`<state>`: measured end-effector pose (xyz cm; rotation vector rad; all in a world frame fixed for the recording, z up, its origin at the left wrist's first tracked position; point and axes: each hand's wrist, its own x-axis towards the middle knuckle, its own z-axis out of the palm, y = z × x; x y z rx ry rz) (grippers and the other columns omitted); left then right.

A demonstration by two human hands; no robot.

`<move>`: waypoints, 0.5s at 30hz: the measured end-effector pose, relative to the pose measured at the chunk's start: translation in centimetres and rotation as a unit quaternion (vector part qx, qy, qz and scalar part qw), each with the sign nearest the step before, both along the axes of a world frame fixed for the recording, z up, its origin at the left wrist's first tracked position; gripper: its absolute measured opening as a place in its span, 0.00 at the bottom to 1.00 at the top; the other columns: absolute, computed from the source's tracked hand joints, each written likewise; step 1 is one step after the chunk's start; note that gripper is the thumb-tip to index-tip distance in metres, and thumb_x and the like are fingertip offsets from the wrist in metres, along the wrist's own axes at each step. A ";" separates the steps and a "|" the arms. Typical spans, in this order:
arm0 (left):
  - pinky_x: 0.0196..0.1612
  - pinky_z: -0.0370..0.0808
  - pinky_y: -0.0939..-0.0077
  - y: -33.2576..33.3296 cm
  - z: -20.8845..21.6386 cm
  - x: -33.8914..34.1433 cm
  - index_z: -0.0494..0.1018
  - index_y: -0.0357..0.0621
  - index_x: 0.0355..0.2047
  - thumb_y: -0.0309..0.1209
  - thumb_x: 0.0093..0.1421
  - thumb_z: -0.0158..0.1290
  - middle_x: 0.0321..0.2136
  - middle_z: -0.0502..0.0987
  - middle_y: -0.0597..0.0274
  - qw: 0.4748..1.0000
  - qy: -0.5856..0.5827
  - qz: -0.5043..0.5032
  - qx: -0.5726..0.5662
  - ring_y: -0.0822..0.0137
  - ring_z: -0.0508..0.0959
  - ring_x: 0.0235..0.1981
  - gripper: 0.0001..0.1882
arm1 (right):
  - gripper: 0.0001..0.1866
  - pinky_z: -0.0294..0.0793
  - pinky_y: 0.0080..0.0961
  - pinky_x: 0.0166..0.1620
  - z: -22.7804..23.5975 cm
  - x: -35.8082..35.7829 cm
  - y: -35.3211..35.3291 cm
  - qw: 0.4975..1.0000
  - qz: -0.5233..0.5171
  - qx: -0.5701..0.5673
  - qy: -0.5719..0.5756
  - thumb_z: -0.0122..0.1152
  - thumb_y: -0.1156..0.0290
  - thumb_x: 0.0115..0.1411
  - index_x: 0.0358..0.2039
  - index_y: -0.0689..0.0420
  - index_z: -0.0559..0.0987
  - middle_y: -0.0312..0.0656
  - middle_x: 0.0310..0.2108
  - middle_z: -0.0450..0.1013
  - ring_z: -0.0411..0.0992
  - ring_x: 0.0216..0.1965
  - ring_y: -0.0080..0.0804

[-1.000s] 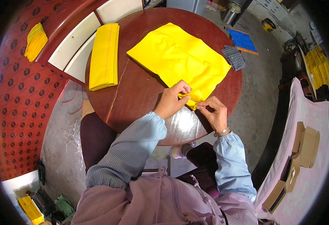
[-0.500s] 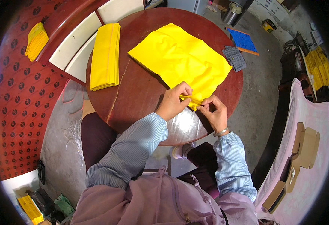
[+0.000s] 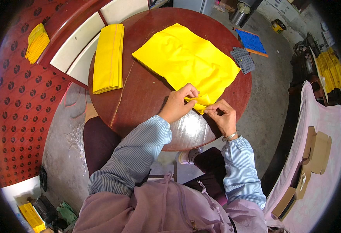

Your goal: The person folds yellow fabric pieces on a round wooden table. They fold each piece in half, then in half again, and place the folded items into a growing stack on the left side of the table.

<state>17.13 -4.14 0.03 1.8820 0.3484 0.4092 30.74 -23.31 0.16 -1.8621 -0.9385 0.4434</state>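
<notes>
A bright yellow cloth (image 3: 193,54) lies spread and slightly wrinkled across the round red-brown table (image 3: 139,108). Its near end is bunched into a small fold between my hands. My left hand (image 3: 179,103) pinches the left side of that fold between thumb and fingers. My right hand (image 3: 221,116), with a bracelet on the wrist, pinches the near right corner of the cloth. To the left on the table lies a neat stack of folded yellow cloths (image 3: 108,58), long and narrow.
A grey textured cloth (image 3: 242,60) sits on the table's right edge, with a blue mat (image 3: 252,42) beyond it. At right, opened cardboard boxes (image 3: 317,153) rest on a pink-covered surface (image 3: 329,120). More yellow bundles (image 3: 37,43) lie at the far left.
My left hand has shifted slightly left. The fold between my hands has opened wider, showing more of the cloth. My right hand has barely moved.
</notes>
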 end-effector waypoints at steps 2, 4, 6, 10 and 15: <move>0.53 0.82 0.70 0.1 0.0 0.0 0.71 0.42 0.45 0.19 0.65 0.61 0.51 0.84 0.52 1.000 -0.008 -0.007 0.001 0.58 0.86 0.53 0.12 | 0.08 0.72 0.19 0.38 0.0 0.0 0.0 1.000 0.003 0.006 0.006 0.81 0.77 0.57 0.35 0.59 0.88 0.31 0.33 0.77 0.70 0.32 0.18; 0.53 0.82 0.70 0.0 -0.1 -0.1 0.71 0.42 0.45 0.19 0.65 0.61 0.52 0.84 0.52 1.000 0.001 -0.005 0.001 0.58 0.86 0.53 0.12 | 0.08 0.73 0.18 0.37 0.0 0.0 0.1 1.000 0.003 0.005 -0.003 0.81 0.77 0.56 0.36 0.60 0.89 0.32 0.32 0.77 0.71 0.31 0.17; 0.54 0.82 0.70 0.0 -0.1 0.0 0.71 0.42 0.45 0.19 0.65 0.61 0.52 0.84 0.52 1.000 0.006 -0.005 -0.002 0.58 0.86 0.53 0.12 | 0.08 0.73 0.18 0.36 0.0 0.0 0.1 1.000 0.004 0.006 -0.003 0.80 0.77 0.56 0.36 0.61 0.89 0.32 0.31 0.77 0.71 0.30 0.17; 0.55 0.82 0.69 0.1 0.1 -0.1 0.72 0.42 0.45 0.18 0.63 0.61 0.52 0.84 0.52 1.000 -0.003 -0.013 0.000 0.57 0.85 0.54 0.13 | 0.08 0.73 0.18 0.36 0.0 0.1 0.1 1.000 0.003 0.003 0.004 0.80 0.77 0.56 0.35 0.61 0.89 0.32 0.31 0.77 0.70 0.30 0.17; 0.56 0.82 0.68 0.0 0.5 -0.4 0.73 0.42 0.46 0.18 0.58 0.65 0.52 0.83 0.54 0.999 0.000 -0.026 0.038 0.57 0.85 0.54 0.18 | 0.09 0.71 0.19 0.37 0.1 0.1 0.1 1.000 0.004 0.000 0.027 0.81 0.77 0.57 0.37 0.59 0.89 0.30 0.33 0.76 0.69 0.31 0.17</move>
